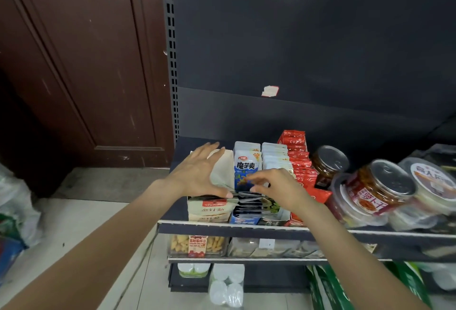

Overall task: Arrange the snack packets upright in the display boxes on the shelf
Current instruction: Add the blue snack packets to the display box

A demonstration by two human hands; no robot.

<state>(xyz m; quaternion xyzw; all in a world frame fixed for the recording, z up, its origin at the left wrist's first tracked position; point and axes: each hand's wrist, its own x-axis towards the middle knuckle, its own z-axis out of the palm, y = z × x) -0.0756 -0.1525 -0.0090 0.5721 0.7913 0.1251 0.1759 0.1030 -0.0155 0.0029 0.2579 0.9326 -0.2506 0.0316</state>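
Your left hand (197,174) lay spread over the beige packets (223,169) in the leftmost display box (209,208) on the shelf (222,226), fingers straight and released, thumb stretched along the front edge of the row so that the palm pressed flat rather than gripped. Your right hand (276,186) reached in from the right with its fingers bent, the tips pinching at the blue-and-white packet (246,166) that stood upright in the middle box (246,218); in front of that packet several dark packets (249,201) lay tipped flat, overlapping one another. Just right of it a row of grey-white packets (274,154) stood upright, and beyond them a row of red packets (298,159) ran back toward the dark rear panel (296,38), where a small torn sticker (270,91) clung. Your right wrist crossed over the front of the red box (318,195), hiding part of it. Further right, lying crowded against each other, were a glass jar with a metal lid (328,161), a clear tub with a red label (370,191) and a white-lidded tub (431,179). On the lower shelf sat a clear box of pale snacks (197,245), and to the left stood a brown door (74,63)
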